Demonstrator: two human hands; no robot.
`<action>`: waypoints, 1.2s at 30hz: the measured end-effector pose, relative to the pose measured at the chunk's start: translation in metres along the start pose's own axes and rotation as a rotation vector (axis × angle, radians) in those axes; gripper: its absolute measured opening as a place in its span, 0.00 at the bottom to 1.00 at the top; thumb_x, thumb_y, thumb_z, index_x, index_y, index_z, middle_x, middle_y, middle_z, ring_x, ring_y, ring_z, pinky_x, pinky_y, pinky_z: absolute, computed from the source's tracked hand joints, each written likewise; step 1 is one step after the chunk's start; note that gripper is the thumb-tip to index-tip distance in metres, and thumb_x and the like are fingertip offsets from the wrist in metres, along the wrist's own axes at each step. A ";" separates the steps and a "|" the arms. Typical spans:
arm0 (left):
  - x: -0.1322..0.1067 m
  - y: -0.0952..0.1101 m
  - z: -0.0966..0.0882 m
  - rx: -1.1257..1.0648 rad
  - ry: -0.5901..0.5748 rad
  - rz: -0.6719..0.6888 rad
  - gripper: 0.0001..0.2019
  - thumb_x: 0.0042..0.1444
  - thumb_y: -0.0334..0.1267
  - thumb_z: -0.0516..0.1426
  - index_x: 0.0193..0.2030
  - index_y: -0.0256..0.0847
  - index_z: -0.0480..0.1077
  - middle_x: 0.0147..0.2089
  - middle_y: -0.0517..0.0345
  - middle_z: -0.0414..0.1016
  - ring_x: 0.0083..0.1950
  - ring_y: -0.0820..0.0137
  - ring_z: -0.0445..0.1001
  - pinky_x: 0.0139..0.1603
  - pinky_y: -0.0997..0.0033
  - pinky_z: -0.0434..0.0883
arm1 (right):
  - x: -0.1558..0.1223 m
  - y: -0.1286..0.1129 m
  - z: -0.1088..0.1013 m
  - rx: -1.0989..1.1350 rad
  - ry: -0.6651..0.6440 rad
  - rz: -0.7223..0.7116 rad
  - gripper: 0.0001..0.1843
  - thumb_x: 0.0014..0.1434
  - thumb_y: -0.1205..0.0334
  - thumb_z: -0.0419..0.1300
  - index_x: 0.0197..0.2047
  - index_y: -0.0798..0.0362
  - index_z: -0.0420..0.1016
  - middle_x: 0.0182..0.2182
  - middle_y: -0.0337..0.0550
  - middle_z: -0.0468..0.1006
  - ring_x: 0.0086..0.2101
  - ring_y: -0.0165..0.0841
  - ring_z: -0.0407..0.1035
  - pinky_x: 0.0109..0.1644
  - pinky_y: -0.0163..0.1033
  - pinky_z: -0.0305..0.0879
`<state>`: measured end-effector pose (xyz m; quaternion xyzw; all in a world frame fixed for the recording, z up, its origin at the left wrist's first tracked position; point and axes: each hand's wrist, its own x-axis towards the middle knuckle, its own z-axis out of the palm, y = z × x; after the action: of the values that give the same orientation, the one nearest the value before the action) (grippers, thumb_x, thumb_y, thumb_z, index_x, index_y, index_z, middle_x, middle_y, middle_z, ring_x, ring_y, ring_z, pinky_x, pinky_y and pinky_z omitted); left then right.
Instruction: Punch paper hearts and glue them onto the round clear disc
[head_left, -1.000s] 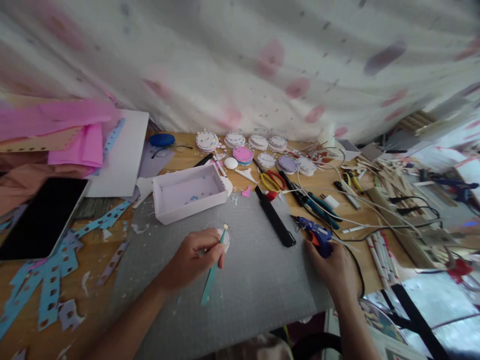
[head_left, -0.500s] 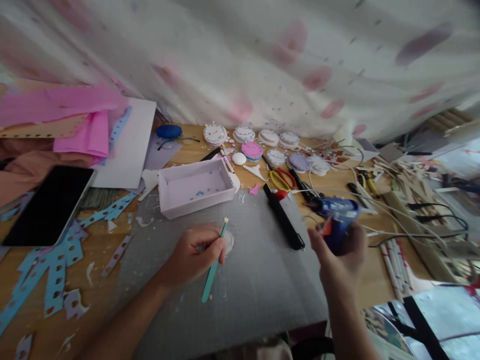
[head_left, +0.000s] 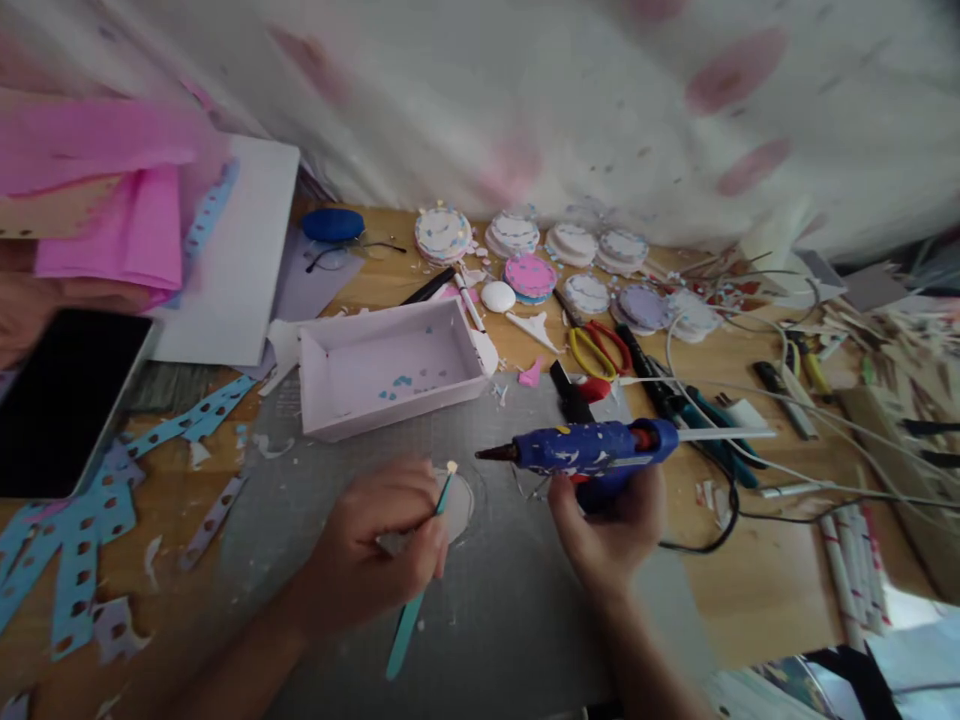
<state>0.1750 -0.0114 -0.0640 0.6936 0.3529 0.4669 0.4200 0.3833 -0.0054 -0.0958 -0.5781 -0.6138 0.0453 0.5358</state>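
My left hand [head_left: 382, 540] is closed round a pair of teal tweezers [head_left: 407, 635]; a tiny cream-coloured piece [head_left: 451, 467] sits at their upper tip. Partly behind that hand, a round clear disc [head_left: 459, 512] lies on the grey cutting mat [head_left: 517, 610]. My right hand [head_left: 611, 530] grips a blue hot glue gun [head_left: 585, 448] by its handle, with a white glue stick [head_left: 727, 434] poking out of the back. The gun's dark nozzle points left, close to the tweezers' tip but apart from it.
A pale open box [head_left: 390, 425] holding small blue bits stands behind my left hand. Several decorated round pieces [head_left: 530, 275] line the back. Pliers [head_left: 600, 350], cables and wooden sticks lie to the right. A tablet [head_left: 71, 400] and punched blue paper strips [head_left: 75, 570] lie left.
My right hand has brought the glue gun leftward from the mat's right edge, its nozzle now near the tweezers. My left hand keeps its hold on the tweezers. The camera view has shifted.
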 end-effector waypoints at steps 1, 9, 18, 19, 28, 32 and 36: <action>0.002 0.001 0.001 0.010 0.003 0.016 0.18 0.58 0.22 0.48 0.18 0.41 0.61 0.16 0.65 0.65 0.22 0.75 0.64 0.32 0.71 0.64 | 0.001 0.000 -0.001 0.000 -0.009 0.001 0.13 0.48 0.69 0.62 0.36 0.50 0.66 0.21 0.28 0.64 0.18 0.25 0.56 0.22 0.32 0.55; 0.009 0.000 0.002 0.111 -0.005 0.050 0.17 0.56 0.21 0.49 0.19 0.42 0.59 0.15 0.64 0.64 0.19 0.73 0.62 0.28 0.68 0.62 | -0.009 0.006 -0.006 0.029 -0.073 0.059 0.14 0.47 0.70 0.63 0.37 0.49 0.68 0.18 0.29 0.65 0.22 0.31 0.65 0.27 0.35 0.63; 0.008 0.001 0.003 0.122 -0.014 0.037 0.17 0.54 0.22 0.49 0.19 0.43 0.56 0.14 0.66 0.63 0.17 0.73 0.62 0.29 0.66 0.64 | -0.007 0.003 -0.007 -0.075 -0.076 0.064 0.10 0.49 0.64 0.62 0.36 0.47 0.67 0.19 0.32 0.65 0.24 0.36 0.69 0.29 0.40 0.67; 0.008 0.002 0.002 0.133 -0.019 0.037 0.17 0.54 0.22 0.49 0.19 0.44 0.57 0.14 0.66 0.63 0.17 0.73 0.62 0.29 0.66 0.64 | -0.006 0.002 -0.007 -0.083 -0.073 0.051 0.10 0.48 0.64 0.62 0.36 0.47 0.67 0.19 0.32 0.65 0.24 0.35 0.68 0.28 0.40 0.66; 0.008 0.001 0.002 0.150 -0.020 0.042 0.16 0.52 0.21 0.50 0.18 0.43 0.57 0.14 0.65 0.64 0.18 0.74 0.62 0.27 0.66 0.62 | -0.004 0.000 -0.007 -0.067 -0.083 0.000 0.10 0.49 0.67 0.62 0.36 0.48 0.68 0.21 0.32 0.67 0.20 0.30 0.60 0.26 0.37 0.60; 0.006 0.000 0.003 0.135 -0.006 0.046 0.16 0.52 0.22 0.50 0.19 0.43 0.57 0.14 0.66 0.64 0.17 0.75 0.61 0.27 0.66 0.62 | -0.005 0.002 -0.007 -0.083 -0.073 0.005 0.11 0.48 0.65 0.63 0.36 0.48 0.69 0.21 0.32 0.67 0.20 0.31 0.62 0.26 0.37 0.62; 0.006 0.001 0.003 0.141 -0.006 0.040 0.16 0.52 0.22 0.50 0.18 0.43 0.56 0.14 0.66 0.64 0.17 0.75 0.61 0.27 0.65 0.62 | -0.006 0.002 -0.007 -0.053 -0.087 0.010 0.15 0.49 0.67 0.62 0.42 0.48 0.71 0.26 0.35 0.74 0.20 0.30 0.64 0.25 0.37 0.64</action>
<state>0.1798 -0.0070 -0.0614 0.7297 0.3699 0.4470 0.3619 0.3883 -0.0128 -0.0978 -0.5926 -0.6345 0.0569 0.4929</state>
